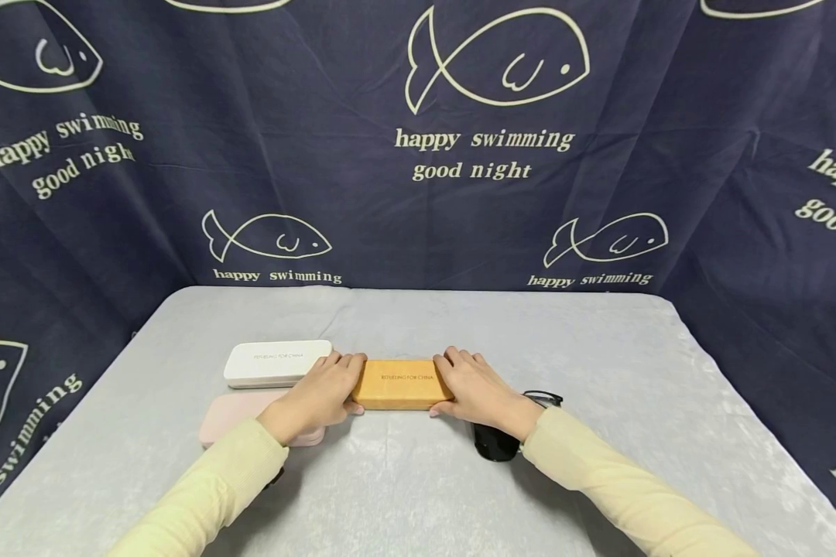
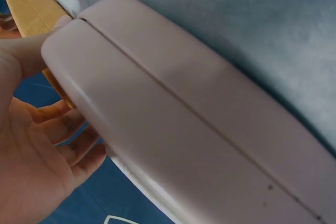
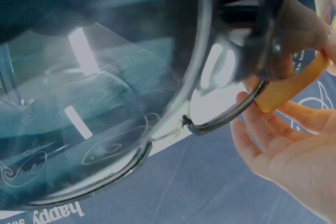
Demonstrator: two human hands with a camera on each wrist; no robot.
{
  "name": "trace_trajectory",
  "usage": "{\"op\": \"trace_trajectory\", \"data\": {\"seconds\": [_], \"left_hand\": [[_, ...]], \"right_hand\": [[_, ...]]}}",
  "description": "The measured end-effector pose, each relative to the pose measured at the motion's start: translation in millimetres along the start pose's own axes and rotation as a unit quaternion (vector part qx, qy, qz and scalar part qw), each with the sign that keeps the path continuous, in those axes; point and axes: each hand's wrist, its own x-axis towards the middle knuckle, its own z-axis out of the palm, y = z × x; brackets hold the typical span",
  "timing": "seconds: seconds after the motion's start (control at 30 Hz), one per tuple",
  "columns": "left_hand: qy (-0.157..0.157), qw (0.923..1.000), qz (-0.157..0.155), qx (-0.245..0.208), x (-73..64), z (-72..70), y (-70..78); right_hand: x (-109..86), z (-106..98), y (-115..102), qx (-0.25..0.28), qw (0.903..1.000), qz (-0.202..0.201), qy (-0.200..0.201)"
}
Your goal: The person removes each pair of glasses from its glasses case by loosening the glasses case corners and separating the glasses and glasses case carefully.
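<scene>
An orange glasses case (image 1: 395, 387) with small lettering on its lid lies closed in the middle of the table. My left hand (image 1: 326, 389) grips its left end, thumb on the near side and fingers over the far side. At the opposite end my right hand (image 1: 481, 393) holds it the same way. Beneath the left wrist is a closed pink glasses case (image 1: 233, 414), which fills much of the left wrist view. A white glasses case (image 1: 272, 362) lies just behind it. Dark-lensed glasses (image 1: 496, 444) sit under the right wrist, partly hidden; their lenses loom large in the right wrist view.
A pale grey cloth covers the table (image 1: 418, 495). Dark blue curtains (image 1: 376, 100) with fish drawings and lettering stand behind it and at both sides. A small dark object (image 1: 274, 479) shows beside the left sleeve, mostly hidden.
</scene>
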Motion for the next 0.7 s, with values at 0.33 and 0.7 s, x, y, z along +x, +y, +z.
{"op": "trace_trajectory", "data": {"seconds": [0.33, 0.7], "left_hand": [[0.014, 0.9993, 0.032, -0.009, -0.2, -0.2, -8.0], [0.028, 0.9977, 0.058, -0.02, -2.0, 6.3, -16.4]], "right_hand": [[-4.8, -9.2, 2.8, 0.025, 0.9996, -0.015, -0.005], [-9.4, -6.8, 8.0, 0.004, 0.9975, -0.068, 0.018]]}}
